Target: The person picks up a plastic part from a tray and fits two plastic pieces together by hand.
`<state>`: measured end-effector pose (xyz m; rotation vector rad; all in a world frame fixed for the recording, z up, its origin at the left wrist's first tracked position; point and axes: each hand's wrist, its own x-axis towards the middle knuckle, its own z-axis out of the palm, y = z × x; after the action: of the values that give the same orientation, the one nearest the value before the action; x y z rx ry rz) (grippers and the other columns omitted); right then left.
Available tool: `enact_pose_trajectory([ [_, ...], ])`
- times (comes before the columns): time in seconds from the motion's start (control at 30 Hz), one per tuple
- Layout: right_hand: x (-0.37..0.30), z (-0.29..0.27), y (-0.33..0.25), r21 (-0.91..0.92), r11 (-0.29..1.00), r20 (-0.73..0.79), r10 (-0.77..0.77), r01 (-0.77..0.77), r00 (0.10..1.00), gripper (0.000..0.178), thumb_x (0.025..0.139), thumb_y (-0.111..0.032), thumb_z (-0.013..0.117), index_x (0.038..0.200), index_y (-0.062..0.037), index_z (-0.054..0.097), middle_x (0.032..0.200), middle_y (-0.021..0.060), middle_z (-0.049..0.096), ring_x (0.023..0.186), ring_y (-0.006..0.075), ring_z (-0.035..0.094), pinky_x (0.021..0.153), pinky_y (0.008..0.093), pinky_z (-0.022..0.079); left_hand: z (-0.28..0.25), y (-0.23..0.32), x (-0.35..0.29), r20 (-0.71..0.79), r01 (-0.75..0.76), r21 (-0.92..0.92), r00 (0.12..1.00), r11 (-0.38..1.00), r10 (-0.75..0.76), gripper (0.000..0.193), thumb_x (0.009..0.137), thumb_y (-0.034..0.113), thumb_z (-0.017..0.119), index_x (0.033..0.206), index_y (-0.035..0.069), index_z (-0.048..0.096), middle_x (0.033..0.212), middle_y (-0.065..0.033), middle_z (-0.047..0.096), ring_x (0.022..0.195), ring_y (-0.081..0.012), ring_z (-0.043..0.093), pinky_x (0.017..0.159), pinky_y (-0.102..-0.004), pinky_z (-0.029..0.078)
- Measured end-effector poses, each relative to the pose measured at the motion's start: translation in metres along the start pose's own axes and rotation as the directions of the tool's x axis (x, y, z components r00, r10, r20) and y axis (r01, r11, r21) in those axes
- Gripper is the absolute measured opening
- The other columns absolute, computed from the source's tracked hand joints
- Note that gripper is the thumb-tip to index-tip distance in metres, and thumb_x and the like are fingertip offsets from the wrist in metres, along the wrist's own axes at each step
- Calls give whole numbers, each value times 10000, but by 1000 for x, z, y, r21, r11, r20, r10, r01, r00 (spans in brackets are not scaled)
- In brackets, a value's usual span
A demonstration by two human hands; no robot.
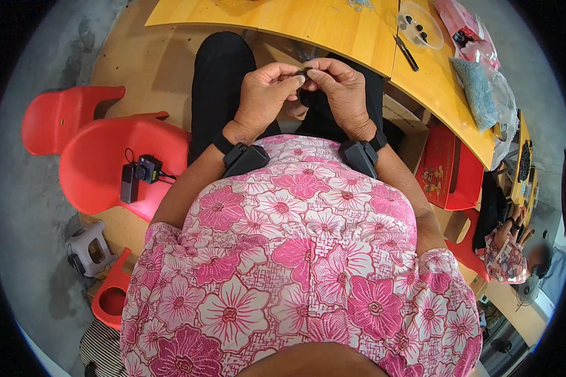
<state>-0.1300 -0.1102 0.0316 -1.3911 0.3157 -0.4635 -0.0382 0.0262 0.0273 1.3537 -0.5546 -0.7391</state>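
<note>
Over my lap, close to the table's near edge, my left hand (265,94) and my right hand (342,94) meet fingertip to fingertip. Thumb and forefinger of each pinch a small dark piece (304,73); the fingers cover most of it, so its kind cannot be made out. Several small black round pieces (419,28) lie in a clear round dish (431,43) on the table, right of my hands. Beside that dish is a black pen (407,54). Each wrist wears a black strap with a dark device.
The yellow wooden table (333,31) curves ahead and right, bearing a bag of pale blue granules (475,91) and a pink plastic bag (462,25). Red chairs (88,166) stand left, one holding small black devices (138,176). A red box (443,166) is under the table. Another person sits far right.
</note>
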Motion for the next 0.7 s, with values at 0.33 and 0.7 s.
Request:
enact_pose_trajectory([
  [0.33,1,-4,5,-160,978,35,-129,133,991,130,855,0,605,964,0,676,827,22,622,680,70,583,608,194,481,-1,-7,2,30,6,-32,1000,999,-5,193,887,87,607,1046,-21,625,841,-30,646,697,-65,575,642,-193,483],
  [0.7,-4,2,-7,-171,972,72,-152,163,986,234,827,43,612,1049,-9,665,866,42,583,699,90,600,509,186,528,-1,-2,1,9,93,-171,996,981,-93,203,898,118,612,1058,-7,623,827,-14,624,687,-56,556,616,-184,473],
])
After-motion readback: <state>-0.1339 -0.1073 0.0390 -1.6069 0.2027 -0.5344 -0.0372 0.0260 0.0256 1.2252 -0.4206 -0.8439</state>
